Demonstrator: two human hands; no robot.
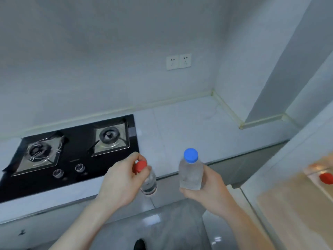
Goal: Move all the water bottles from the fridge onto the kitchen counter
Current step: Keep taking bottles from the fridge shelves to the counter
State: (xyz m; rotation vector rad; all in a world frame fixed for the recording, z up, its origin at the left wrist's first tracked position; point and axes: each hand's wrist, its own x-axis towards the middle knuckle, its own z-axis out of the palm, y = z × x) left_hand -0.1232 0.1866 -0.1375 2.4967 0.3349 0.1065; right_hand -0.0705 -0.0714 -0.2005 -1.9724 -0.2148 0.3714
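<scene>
Head view: I stand at the kitchen table with a bottle in each hand, both held over its front edge.
Gas hob [72,152]: sits at the far left of the table, so I judge the bare white stretch to its right is where bottles belong.
Left hand [120,183]: my fingers curl round the neck just under the cap, clamped on the red-capped bottle [147,179], which hangs tilted below the grip because I hold it from the top.
Right hand [207,188]: it wraps the lower body of the blue-capped bottle [191,172] from behind, keeping it upright and ready to set down on its base.
Table [189,123]: neither bottle touches it yet.
Fridge [306,186]: open at the right edge; another red cap [326,178] shows inside, so I judge more remains to fetch.
</scene>
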